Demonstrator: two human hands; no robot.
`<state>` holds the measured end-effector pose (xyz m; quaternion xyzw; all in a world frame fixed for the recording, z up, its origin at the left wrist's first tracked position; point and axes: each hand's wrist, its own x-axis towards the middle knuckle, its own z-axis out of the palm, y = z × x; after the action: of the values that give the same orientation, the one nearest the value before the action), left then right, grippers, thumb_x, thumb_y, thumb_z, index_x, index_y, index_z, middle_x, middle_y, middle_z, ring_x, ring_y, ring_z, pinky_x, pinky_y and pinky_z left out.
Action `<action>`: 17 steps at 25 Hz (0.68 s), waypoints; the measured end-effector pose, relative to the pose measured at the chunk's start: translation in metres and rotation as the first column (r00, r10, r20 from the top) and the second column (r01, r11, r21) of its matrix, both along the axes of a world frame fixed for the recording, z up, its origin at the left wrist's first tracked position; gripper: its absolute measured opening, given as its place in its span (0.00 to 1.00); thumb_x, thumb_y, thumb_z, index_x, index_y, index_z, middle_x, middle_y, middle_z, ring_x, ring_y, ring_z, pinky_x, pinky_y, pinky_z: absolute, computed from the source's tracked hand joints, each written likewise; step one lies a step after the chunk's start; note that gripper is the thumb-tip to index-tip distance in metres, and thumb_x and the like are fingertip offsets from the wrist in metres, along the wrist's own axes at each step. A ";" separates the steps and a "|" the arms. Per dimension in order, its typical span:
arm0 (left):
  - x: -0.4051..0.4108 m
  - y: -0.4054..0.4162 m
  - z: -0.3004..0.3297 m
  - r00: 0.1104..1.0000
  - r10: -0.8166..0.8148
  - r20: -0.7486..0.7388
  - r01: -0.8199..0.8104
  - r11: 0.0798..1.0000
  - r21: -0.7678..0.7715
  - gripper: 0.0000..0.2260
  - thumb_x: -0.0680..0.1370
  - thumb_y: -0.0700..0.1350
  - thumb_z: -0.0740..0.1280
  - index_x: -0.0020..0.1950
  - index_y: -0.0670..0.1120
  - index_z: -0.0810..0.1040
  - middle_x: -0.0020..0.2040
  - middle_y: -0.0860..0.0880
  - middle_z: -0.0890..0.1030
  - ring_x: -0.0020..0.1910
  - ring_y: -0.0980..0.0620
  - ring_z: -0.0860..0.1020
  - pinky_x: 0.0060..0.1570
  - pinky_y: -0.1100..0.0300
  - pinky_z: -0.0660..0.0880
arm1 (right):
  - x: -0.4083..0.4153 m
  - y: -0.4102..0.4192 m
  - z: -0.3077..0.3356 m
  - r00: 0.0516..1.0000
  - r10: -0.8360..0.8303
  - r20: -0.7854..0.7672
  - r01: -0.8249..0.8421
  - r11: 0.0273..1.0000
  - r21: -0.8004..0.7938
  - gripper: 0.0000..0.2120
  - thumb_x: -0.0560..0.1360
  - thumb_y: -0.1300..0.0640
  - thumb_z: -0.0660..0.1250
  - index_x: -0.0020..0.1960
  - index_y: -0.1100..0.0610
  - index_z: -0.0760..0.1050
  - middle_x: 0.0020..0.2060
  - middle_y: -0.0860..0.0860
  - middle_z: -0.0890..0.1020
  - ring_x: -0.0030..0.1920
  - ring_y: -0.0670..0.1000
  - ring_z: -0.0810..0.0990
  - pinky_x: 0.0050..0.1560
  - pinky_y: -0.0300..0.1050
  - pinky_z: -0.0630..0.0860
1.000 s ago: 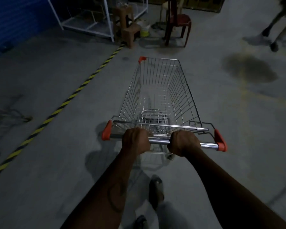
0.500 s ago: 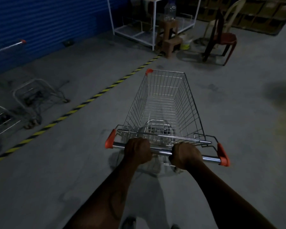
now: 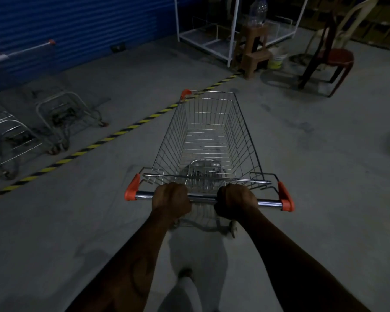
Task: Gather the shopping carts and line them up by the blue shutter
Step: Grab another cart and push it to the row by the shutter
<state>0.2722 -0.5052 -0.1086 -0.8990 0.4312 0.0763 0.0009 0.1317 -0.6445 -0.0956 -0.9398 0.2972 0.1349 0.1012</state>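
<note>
Both fists wrapped tight round the shopping cart [image 3: 208, 140] handle, left hand [image 3: 171, 200] and right hand [image 3: 235, 203], blue shutter [image 3: 77, 25] off left.

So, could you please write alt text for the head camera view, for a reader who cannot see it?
Both hands, left hand and right hand, grip the handle bar of an empty wire shopping cart on a grey concrete floor. To the left, past a yellow-black floor stripe, parked carts stand by the blue shutter.
</note>
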 end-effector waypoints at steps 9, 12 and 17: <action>0.083 -0.092 -0.005 0.985 0.167 0.051 -0.164 0.985 -0.057 0.08 0.74 0.51 0.65 0.45 0.49 0.81 0.47 0.49 0.84 0.47 0.48 0.83 0.49 0.58 0.74 | 0.122 -0.112 0.004 0.990 0.136 -0.037 -0.138 0.989 -0.053 0.17 0.73 0.44 0.65 0.57 0.53 0.77 0.53 0.55 0.82 0.54 0.59 0.81 0.51 0.51 0.77; 0.128 -0.119 -0.004 0.968 0.251 0.011 -0.249 0.964 -0.088 0.08 0.73 0.51 0.66 0.46 0.48 0.81 0.48 0.48 0.85 0.49 0.47 0.83 0.50 0.58 0.74 | 0.183 -0.149 0.006 0.980 0.194 -0.054 -0.198 0.976 -0.090 0.16 0.74 0.45 0.64 0.55 0.54 0.76 0.52 0.55 0.82 0.53 0.59 0.81 0.50 0.50 0.76; 0.220 -0.156 0.000 0.940 0.340 0.003 -0.339 0.937 -0.091 0.11 0.71 0.52 0.67 0.47 0.47 0.82 0.47 0.47 0.85 0.47 0.45 0.83 0.48 0.57 0.76 | 0.285 -0.194 -0.004 0.950 0.311 -0.028 -0.311 0.935 -0.169 0.15 0.74 0.44 0.62 0.52 0.54 0.76 0.50 0.54 0.82 0.51 0.58 0.82 0.49 0.48 0.76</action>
<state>0.4921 -0.6616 -0.1087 -0.9598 0.2725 0.0476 -0.0481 0.4172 -0.8385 -0.0993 -0.9801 0.1553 0.1237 -0.0029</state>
